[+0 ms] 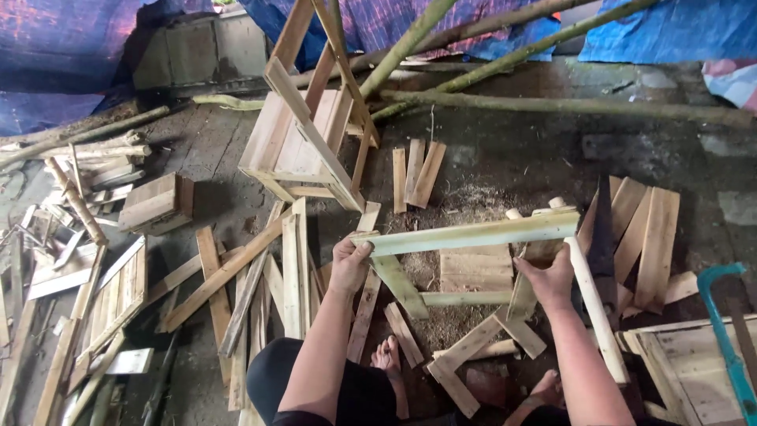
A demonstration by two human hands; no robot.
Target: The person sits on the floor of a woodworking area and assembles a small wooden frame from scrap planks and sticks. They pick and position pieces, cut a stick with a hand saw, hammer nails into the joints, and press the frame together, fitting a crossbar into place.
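Bare forearms reach over a sawdust-strewn floor. Left hand (349,267) and right hand (550,280) each close around a rough pale wooden frame (473,234) of square-cut slats, held just above scattered planks (639,229).

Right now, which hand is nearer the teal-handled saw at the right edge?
Right. The right hand grips the wooden frame at its right end, a short way left of the teal-handled saw. The left hand holds the frame's far left end.

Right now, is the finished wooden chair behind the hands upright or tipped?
Tipped. The wooden chair leans on the ground, legs pointing up and away.
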